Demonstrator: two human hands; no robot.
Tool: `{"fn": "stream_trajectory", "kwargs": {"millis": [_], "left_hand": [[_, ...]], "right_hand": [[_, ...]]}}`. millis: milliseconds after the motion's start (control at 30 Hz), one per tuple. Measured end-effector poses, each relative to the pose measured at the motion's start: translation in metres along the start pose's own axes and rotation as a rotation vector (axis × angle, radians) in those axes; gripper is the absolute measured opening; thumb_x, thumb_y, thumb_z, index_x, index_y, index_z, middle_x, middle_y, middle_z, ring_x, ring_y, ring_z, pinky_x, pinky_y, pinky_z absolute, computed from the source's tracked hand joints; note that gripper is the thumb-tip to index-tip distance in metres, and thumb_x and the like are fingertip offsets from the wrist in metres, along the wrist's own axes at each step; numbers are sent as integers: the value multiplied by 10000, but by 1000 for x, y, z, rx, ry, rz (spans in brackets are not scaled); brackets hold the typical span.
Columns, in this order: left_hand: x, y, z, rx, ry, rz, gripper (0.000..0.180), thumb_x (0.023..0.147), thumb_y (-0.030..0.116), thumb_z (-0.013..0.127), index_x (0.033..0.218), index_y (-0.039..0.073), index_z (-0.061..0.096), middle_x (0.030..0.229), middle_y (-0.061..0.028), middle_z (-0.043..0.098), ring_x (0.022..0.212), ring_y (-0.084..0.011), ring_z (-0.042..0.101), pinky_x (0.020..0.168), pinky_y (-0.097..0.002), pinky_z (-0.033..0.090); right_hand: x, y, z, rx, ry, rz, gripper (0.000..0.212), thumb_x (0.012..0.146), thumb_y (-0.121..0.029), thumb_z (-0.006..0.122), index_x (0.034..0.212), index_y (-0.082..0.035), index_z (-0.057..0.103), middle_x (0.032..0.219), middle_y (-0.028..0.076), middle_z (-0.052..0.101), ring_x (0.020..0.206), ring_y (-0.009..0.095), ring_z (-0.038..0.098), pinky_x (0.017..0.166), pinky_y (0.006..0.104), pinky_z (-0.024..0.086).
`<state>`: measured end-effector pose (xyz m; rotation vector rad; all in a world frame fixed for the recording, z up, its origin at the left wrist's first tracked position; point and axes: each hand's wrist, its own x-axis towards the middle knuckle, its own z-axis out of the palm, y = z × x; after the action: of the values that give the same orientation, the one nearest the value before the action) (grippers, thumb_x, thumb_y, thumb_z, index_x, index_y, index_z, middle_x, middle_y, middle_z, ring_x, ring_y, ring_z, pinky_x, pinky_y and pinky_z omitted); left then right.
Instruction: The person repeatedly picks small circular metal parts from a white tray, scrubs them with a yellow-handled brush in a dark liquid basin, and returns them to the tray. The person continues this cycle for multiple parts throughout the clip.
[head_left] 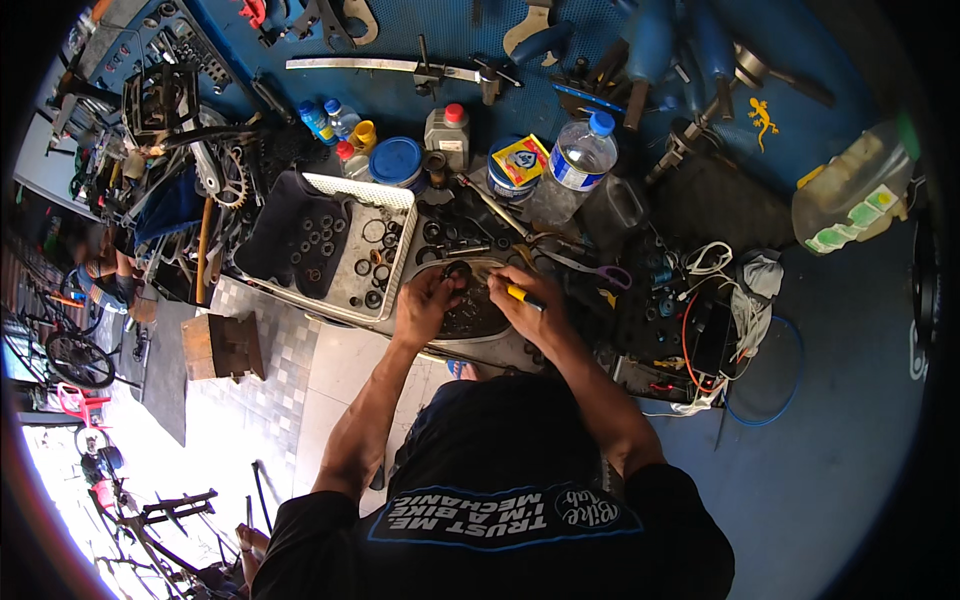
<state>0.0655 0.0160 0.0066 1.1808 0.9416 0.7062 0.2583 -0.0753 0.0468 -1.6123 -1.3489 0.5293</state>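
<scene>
Over a round, shallow pan (478, 320) with dark wet contents, both my hands work close together. My left hand (425, 306) is closed on a small dark ring-shaped part (456, 272), pinched at the fingertips. My right hand (528, 312) grips a slim tool with a yellow handle (524, 297); its working end is hidden by the fingers and too small to make out. The tool's tip side points toward the ring. Just left of the pan, a white plastic basket (405, 250) holds a dark cloth (290, 225) and several small rings and bearings (375, 268).
Behind the pan stand a blue-lidded tub (397, 160), a red-capped bottle (447, 138) and a blue-capped clear jug (585, 160). Purple-handled scissors (612, 275) lie to the right, beside tangled white cables (712, 262). Bicycle parts (215, 175) crowd the left; tools hang above.
</scene>
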Motion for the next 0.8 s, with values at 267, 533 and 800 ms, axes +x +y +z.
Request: {"fn": "stream_trajectory", "kwargs": {"millis": [267, 533, 800], "left_hand": [[6, 8, -3, 33, -17, 41, 249, 1111, 67, 590, 1324, -55, 633, 1229, -128, 745, 1178, -188, 725, 981, -355, 650], [1, 23, -7, -377, -10, -107, 275, 1101, 111, 646, 1314, -50, 581, 1212, -131, 711, 1208, -246, 720, 1009, -435, 649], [-4, 20, -17, -544, -132, -161, 310, 1112, 144, 633, 1351, -43, 570, 1284, -176, 723, 1170, -275, 741, 1034, -458, 639]], "right_hand": [[-3, 8, 8, 115, 19, 15, 120, 1012, -120, 768, 1050, -12, 732, 803, 104, 720, 685, 154, 683, 653, 308, 535], [-10, 29, -5, 141, -132, 237, 201, 1063, -209, 732, 1081, -9, 746, 801, 47, 749, 720, 94, 702, 643, 276, 543], [-29, 45, -4, 100, -273, 158, 312, 995, -278, 790, 1266, -128, 748, 1017, 130, 804, 914, 244, 788, 767, 373, 596]]}}
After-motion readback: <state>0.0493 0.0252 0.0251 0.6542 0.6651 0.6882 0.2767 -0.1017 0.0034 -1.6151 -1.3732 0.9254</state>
